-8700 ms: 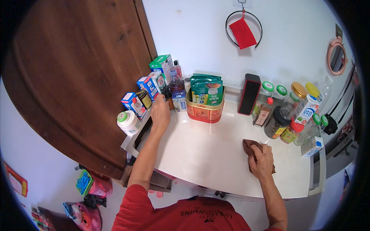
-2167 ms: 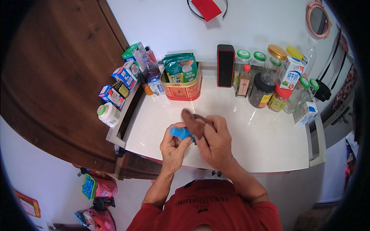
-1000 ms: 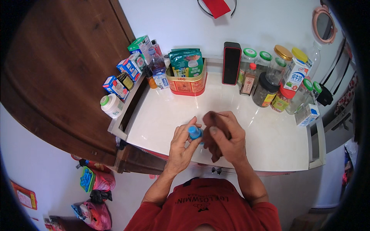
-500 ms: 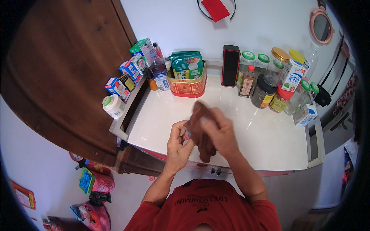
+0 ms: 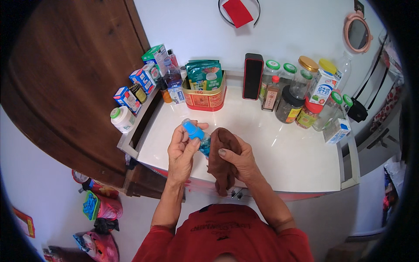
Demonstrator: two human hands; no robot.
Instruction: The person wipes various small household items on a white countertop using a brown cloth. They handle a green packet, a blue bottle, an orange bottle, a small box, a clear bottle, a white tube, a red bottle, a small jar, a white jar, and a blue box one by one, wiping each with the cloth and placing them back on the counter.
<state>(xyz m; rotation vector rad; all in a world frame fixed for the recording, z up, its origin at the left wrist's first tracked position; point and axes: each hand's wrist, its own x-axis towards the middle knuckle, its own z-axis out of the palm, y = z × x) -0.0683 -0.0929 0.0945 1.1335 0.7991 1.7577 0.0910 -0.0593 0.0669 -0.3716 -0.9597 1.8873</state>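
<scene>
Person at a white table (image 5: 290,161) holds a blue-topped bottle (image 5: 193,130) and a brown cloth (image 5: 223,153), center of frame.
Red shirt (image 5: 220,229) at lower center; left hand (image 5: 180,153) just left of center, fingers closed around the bottle, its top tilted toward upper left; right hand (image 5: 242,160) just right of center, fingers pinching the cloth, which hangs down over the table's near edge and overlaps the bottle's right side, contact unclear. Beyond: white tub (image 5: 124,121) with green lid at left, red-and-gold tin (image 5: 205,102) with green packets (image 5: 204,75) at upper center, black speaker (image 5: 252,76) right of it, clear jar (image 5: 300,85) with gold lid at upper right. On wall, top center: red pouch (image 5: 238,12).
</scene>
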